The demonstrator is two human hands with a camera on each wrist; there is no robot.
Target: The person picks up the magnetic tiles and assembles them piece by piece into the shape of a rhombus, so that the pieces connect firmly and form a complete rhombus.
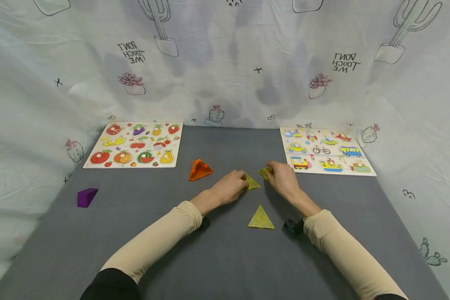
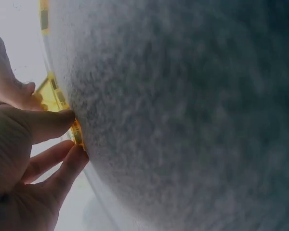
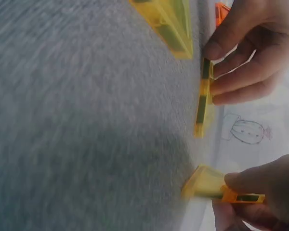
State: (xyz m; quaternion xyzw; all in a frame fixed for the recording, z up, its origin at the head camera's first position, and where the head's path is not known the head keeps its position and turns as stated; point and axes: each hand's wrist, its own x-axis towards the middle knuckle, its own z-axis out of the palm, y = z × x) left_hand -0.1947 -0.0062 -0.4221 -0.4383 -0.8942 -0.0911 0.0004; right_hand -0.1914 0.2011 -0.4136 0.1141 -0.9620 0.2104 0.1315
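Observation:
My left hand pinches a yellow translucent triangular tile by its left side, and the tile lies at the table surface. To its right, my right hand grips a second yellow triangular tile between thumb and fingers. That tile is tilted in the right wrist view, one corner down by the table. A third yellow triangular tile lies flat on the table, nearer to me and between the forearms. The left wrist view shows thumb and fingertips on the edge of the left tile.
An orange translucent pyramid stands left of my left hand. Farther left is a purple block. A fruit puzzle board lies at the back left of the grey table, a vehicle puzzle board at the back right.

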